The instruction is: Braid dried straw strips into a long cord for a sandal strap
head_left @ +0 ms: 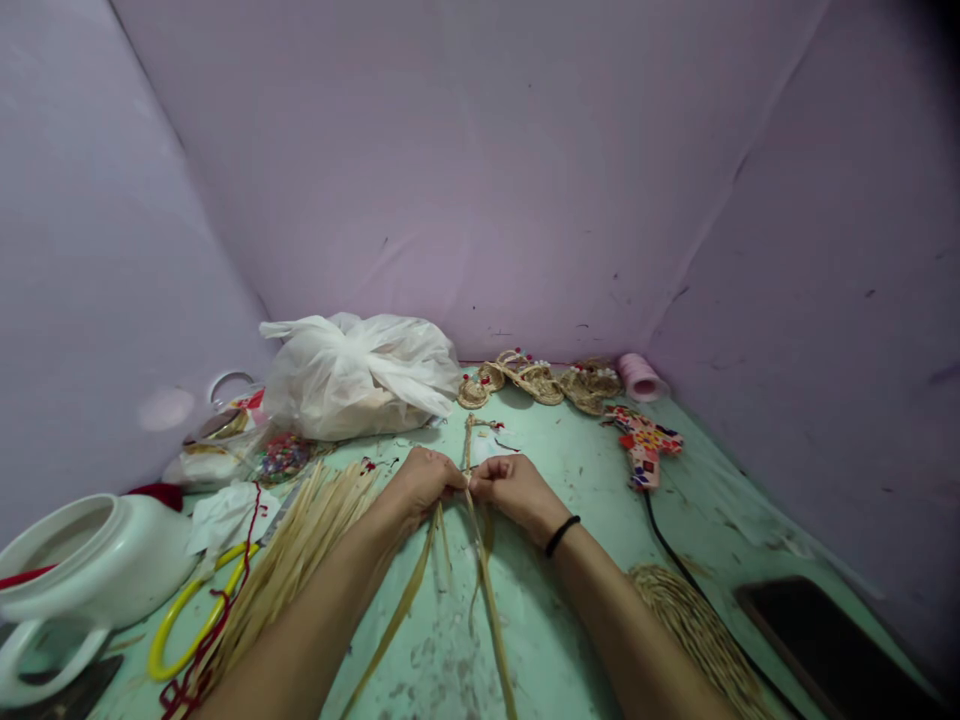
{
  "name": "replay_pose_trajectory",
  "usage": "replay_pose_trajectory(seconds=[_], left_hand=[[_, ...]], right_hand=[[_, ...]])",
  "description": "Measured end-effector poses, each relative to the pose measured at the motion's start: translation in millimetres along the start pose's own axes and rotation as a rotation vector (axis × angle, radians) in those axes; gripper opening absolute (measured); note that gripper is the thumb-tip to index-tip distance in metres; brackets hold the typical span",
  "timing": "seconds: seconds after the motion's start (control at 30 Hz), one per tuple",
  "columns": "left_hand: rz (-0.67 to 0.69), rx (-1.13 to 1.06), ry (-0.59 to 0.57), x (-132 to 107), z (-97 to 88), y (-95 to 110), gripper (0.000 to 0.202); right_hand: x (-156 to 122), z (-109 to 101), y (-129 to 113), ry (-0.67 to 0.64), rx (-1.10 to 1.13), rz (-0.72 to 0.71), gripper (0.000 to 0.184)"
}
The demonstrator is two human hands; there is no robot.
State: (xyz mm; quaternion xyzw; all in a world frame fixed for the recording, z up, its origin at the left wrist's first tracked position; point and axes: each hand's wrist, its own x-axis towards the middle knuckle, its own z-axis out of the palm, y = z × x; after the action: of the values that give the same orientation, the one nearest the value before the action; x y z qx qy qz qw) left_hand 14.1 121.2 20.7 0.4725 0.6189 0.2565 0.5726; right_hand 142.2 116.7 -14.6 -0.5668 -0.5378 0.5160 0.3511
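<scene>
My left hand [422, 484] and my right hand [517, 492] meet at the middle of the table. Both are closed in a pinch on a narrow straw braid [469, 445], which runs away from me between them. Loose straw strips [487, 610] hang from the pinch toward me, some passing under my left hand. Exactly how the strips cross is hidden by my fingers. Left of my left forearm lies a bundle of dry straw strips [300, 540].
Yellow-handled scissors [166, 628] and a white pot [142, 560] are at left. Behind stand a knotted plastic bag [360, 375], woven straw pieces [536, 380] and a pink thread spool [640, 377]. At right are a patterned glue gun [643, 445] with cord, a coiled braid [694, 630] and a phone [832, 640].
</scene>
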Motion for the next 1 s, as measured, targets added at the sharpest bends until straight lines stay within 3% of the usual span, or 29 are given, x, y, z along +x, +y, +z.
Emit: replay_pose_trajectory(seconds=[0.13, 0.23, 0.57, 0.7, 0.83, 0.9, 1.0], left_hand=[[-0.009, -0.021, 0.028, -2, 4.4, 0, 0.017], [0.008, -0.061, 0.047, -2, 5.3, -1, 0.019], [-0.014, -0.076, 0.035, -2, 1.0, -4, 0.014], [-0.008, -0.059, 0.034, 0, 1.4, -6, 0.016], [0.104, -0.009, 0.048, 5, 4.1, -12, 0.017], [0.117, -0.011, 0.053, 6, 4.2, -13, 0.016], [0.023, -0.019, 0.033, 2, 2.2, -10, 0.014]], right_hand=[[1, -2, -1, 0.095, -0.168, 0.035, 0.007], [-4, 0, -6, 0.091, -0.125, 0.078, 0.009], [-18, -4, -27, -0.198, 0.277, 0.301, 0.018], [-15, 1, -24, -0.102, 0.242, 0.293, 0.015], [-16, 7, -25, 0.005, 0.218, 0.302, 0.016], [-19, 7, -29, 0.003, 0.226, 0.301, 0.018], [-24, 3, -34, -0.100, 0.232, 0.285, 0.018]])
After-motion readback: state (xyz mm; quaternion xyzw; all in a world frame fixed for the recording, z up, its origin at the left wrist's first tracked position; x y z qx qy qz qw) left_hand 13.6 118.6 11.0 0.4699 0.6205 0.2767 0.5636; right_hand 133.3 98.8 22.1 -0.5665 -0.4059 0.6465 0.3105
